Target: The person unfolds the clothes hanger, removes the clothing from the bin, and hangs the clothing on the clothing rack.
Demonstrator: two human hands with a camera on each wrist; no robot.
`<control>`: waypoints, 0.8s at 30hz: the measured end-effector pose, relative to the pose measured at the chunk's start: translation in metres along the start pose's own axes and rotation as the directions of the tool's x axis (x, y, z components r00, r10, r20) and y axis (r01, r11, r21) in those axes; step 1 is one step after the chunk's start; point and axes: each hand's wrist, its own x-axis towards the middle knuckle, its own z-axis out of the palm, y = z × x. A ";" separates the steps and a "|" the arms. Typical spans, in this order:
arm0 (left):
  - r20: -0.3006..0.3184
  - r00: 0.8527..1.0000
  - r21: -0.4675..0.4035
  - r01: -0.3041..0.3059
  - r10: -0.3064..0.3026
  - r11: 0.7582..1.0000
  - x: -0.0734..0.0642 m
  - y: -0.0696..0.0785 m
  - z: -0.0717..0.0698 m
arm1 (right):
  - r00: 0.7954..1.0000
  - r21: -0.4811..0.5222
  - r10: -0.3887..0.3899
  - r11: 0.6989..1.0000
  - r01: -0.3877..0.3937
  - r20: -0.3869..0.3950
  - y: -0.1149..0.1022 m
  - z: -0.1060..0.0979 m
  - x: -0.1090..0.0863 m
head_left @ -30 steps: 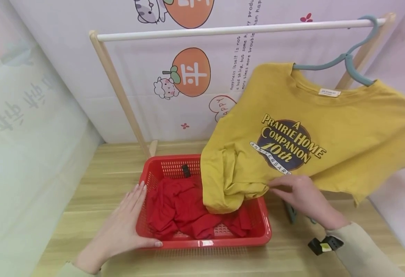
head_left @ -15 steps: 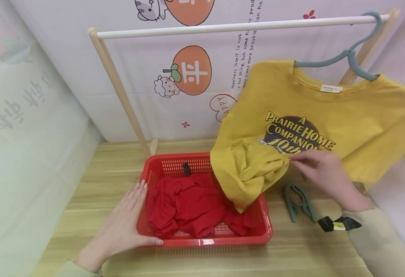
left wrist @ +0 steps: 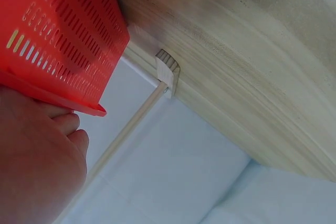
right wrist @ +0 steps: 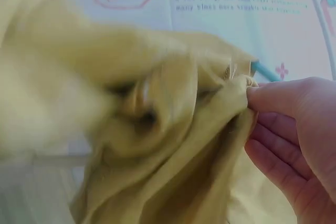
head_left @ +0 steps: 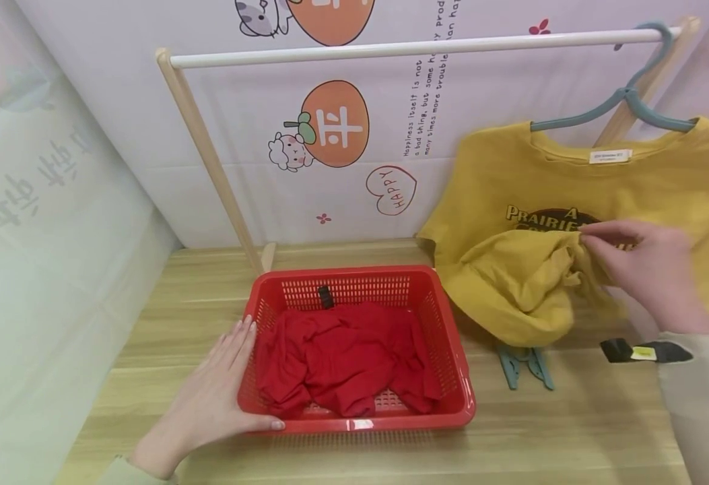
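Observation:
A yellow T-shirt (head_left: 475,182) with a printed chest hangs on a teal hanger (head_left: 584,121) at the right end of the white rod. My right hand (head_left: 651,269) pinches a gathered lower part of the shirt in front of the print; in the right wrist view thumb and fingertips meet on the bunched cloth (right wrist: 184,129). My left hand (head_left: 209,397) rests on the front left corner of a red plastic basket (head_left: 366,423), fingers extended along the left rim and thumb on the front rim. Crumpled red cloth (head_left: 348,357) lies in the basket.
The rack's wooden left post (head_left: 209,162) stands behind the basket, and its white rod (head_left: 415,48) runs across the back. A teal folding hanger (head_left: 525,367) lies on the wood-grain table (head_left: 354,465), partly under the shirt. A printed sheet (head_left: 221,20) covers the back wall.
My right hand has moved up and right with the pinched cloth, drawing the shirt's lower part from over the basket to its right. The hanger has swung right. The left hand stays put.

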 end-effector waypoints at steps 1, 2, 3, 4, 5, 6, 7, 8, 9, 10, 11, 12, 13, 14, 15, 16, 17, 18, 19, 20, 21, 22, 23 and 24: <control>0.000 1.000 0.001 -0.001 0.001 1.000 0.000 0.000 0.000 | 1.000 -0.009 0.004 1.000 -0.004 -0.002 0.004 -0.001 0.000; 0.000 1.000 0.001 -0.002 0.002 1.000 0.000 0.000 0.000 | 1.000 -0.008 0.012 1.000 -0.012 -0.005 0.007 -0.002 0.000; -0.003 1.000 0.002 -0.004 0.004 1.000 0.000 0.000 0.001 | 1.000 -0.005 0.020 1.000 -0.020 -0.006 0.011 -0.003 -0.001; -0.002 1.000 0.002 -0.005 0.005 1.000 0.000 -0.001 0.001 | 1.000 0.000 0.029 1.000 -0.029 -0.007 0.014 -0.004 -0.002; -0.003 1.000 0.002 -0.005 0.005 1.000 0.000 -0.001 0.001 | 0.999 0.004 0.030 1.000 -0.030 -0.015 0.017 -0.004 -0.003; -0.008 1.000 0.002 -0.008 0.008 1.000 0.000 -0.001 0.001 | 0.999 0.002 0.040 0.999 -0.040 -0.016 0.020 -0.005 -0.004; -0.014 1.000 0.002 -0.011 0.011 1.000 0.000 -0.001 0.001 | 0.998 -0.008 0.055 0.998 -0.055 -0.006 0.023 -0.006 -0.005; -0.019 1.000 0.002 -0.014 0.014 1.000 0.000 -0.001 0.001 | 0.997 -0.020 0.077 0.997 -0.076 0.014 0.026 -0.007 -0.006; -0.024 1.000 0.004 -0.018 0.018 1.000 0.000 -0.001 0.001 | 0.995 -0.038 0.094 0.995 -0.092 0.039 0.031 -0.007 -0.008; -0.023 1.000 0.004 -0.017 0.018 1.000 0.000 -0.001 0.001 | 0.991 -0.063 0.111 0.992 -0.107 0.069 0.035 -0.006 -0.009; -0.027 0.999 0.005 -0.019 0.019 1.000 0.000 -0.001 0.001 | 0.986 -0.092 0.128 0.989 -0.118 0.106 0.040 -0.005 -0.012; -0.027 0.999 0.004 -0.019 0.020 1.000 0.000 -0.001 0.000 | 0.977 -0.118 0.144 0.985 -0.126 0.155 0.045 -0.003 -0.014; -0.023 1.000 0.003 -0.017 0.017 1.000 0.000 -0.001 0.000 | 0.963 -0.129 0.159 0.983 -0.133 0.218 0.050 -0.001 -0.017; -0.016 1.000 0.002 -0.013 0.013 1.000 0.000 -0.001 0.000 | 0.944 -0.146 0.172 0.980 -0.136 0.281 0.056 0.001 -0.020; -0.012 1.000 0.000 -0.009 0.009 1.000 0.000 -0.001 0.000 | 0.921 -0.157 0.182 0.978 -0.134 0.345 0.061 0.004 -0.024; -0.006 1.000 -0.001 -0.005 0.005 1.000 0.000 -0.001 0.000 | 0.892 -0.158 0.184 0.979 -0.129 0.413 0.066 0.007 -0.026; -0.003 1.000 -0.002 -0.001 0.001 1.000 0.001 0.000 0.000 | 0.865 -0.158 0.184 0.980 -0.123 0.467 0.070 0.010 -0.029; 0.001 1.000 -0.003 0.002 -0.002 1.000 0.001 0.000 0.000 | 0.841 -0.161 0.181 0.980 -0.114 0.510 0.074 0.013 -0.031; 0.003 1.000 -0.005 0.004 -0.004 1.000 0.001 0.000 0.000 | 0.824 -0.156 0.172 0.982 -0.103 0.539 0.077 0.016 -0.032; 0.004 1.000 -0.004 0.005 -0.005 1.000 0.000 0.000 0.000 | 0.823 -0.160 0.157 0.984 -0.081 0.546 0.078 0.020 -0.034; 0.002 1.000 -0.004 0.004 -0.004 1.000 0.000 0.000 0.000 | 0.825 -0.153 0.145 0.986 -0.072 0.547 0.077 0.023 -0.035; 0.001 1.000 -0.004 0.004 -0.004 1.000 0.000 0.000 0.000 | 0.835 -0.140 0.125 0.988 -0.058 0.536 0.075 0.026 -0.037; -0.003 1.000 -0.005 0.003 -0.003 1.000 0.000 0.000 0.000 | 0.852 -0.135 0.110 0.990 -0.047 0.513 0.072 0.030 -0.038; -0.006 1.000 -0.004 0.001 -0.001 1.000 0.000 0.000 0.000 | 0.872 -0.124 0.085 0.992 -0.028 0.482 0.068 0.033 -0.039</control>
